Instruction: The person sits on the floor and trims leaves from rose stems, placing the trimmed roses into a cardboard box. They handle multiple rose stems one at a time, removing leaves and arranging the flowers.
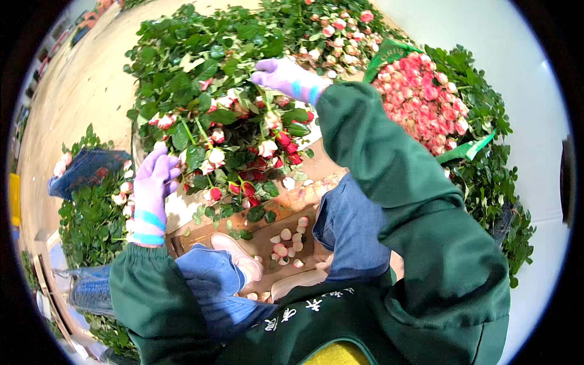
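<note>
A big heap of cut roses with leafy stems lies before me, with red blooms and white-pink blooms towards my side. My left hand, in a lilac knit glove with blue bands, is at the heap's near left edge, its fingers bent beside the blooms; whether it touches a stem is unclear. My right hand, gloved alike, reaches over the upper middle of the heap, thumb and fingers close together; whether a stem is between them cannot be told.
At the right, a bundle of pink roses sits in a green wrap. Further white-pink roses lie at the top. A dark blue wrap with roses is at the left. Loose petals lie between my feet, below a wooden edge.
</note>
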Action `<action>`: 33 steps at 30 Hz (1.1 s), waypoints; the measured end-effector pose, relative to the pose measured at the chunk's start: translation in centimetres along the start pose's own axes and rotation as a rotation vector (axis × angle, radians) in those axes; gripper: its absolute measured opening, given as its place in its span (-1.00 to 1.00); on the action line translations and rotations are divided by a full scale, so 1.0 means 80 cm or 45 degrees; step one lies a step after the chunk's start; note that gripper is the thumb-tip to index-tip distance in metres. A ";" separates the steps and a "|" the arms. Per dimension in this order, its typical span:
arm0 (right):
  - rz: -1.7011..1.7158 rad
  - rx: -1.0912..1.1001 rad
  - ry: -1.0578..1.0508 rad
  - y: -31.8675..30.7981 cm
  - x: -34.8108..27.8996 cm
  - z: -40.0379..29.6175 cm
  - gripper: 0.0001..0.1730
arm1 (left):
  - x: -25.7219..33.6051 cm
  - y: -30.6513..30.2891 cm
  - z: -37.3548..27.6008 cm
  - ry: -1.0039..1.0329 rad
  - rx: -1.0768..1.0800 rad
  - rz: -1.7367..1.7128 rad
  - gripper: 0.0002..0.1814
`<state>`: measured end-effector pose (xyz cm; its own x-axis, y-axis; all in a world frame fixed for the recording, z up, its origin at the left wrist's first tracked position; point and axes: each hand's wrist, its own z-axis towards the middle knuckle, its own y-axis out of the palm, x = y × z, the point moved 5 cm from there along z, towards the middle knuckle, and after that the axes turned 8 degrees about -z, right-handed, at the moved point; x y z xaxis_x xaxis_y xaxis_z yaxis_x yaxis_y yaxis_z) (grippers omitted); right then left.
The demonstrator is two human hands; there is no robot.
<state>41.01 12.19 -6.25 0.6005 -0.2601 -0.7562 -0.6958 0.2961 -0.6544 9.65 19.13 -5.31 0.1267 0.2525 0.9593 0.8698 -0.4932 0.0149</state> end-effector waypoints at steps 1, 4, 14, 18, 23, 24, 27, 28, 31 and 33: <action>-0.160 -0.018 0.023 0.027 -0.011 0.017 -0.32 | -0.009 -0.011 0.005 -0.005 -0.011 -0.065 -0.64; -0.463 0.264 0.111 0.070 -0.024 0.023 -0.45 | -0.029 -0.007 0.020 -0.040 -0.048 0.228 -0.59; 0.537 0.173 0.416 0.111 0.077 0.064 -0.72 | -0.048 0.069 0.110 -0.063 0.319 1.141 -0.08; 0.673 0.007 0.284 0.083 -0.004 0.050 -0.69 | -0.057 0.080 0.132 -0.066 0.389 1.217 -0.02; 0.522 0.219 0.151 0.002 -0.095 0.016 -0.65 | -0.087 0.076 0.182 -0.264 0.322 1.072 -0.05; 0.595 0.282 0.085 -0.027 -0.079 0.011 -0.63 | -0.068 0.095 0.167 -0.265 0.319 1.078 -0.02; 0.645 0.363 -0.005 -0.066 -0.109 -0.029 -0.61 | -0.028 0.093 0.144 -0.210 0.385 0.973 -0.26; 0.648 0.386 -0.045 -0.068 -0.115 -0.040 -0.62 | -0.032 0.075 0.147 -0.105 0.377 0.725 -0.46; 0.526 0.459 -0.124 -0.046 -0.142 -0.059 -0.66 | -0.047 0.032 0.202 0.228 0.211 0.680 -0.75; 0.608 0.415 0.021 -0.036 -0.087 -0.049 -0.69 | 0.012 0.053 0.170 -0.061 0.141 0.615 -0.80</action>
<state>37.34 9.55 0.89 0.2420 -0.0417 -0.9694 -0.7291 0.6514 -0.2101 19.96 28.59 -8.17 0.5476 0.0563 0.8348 0.7513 -0.4723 -0.4610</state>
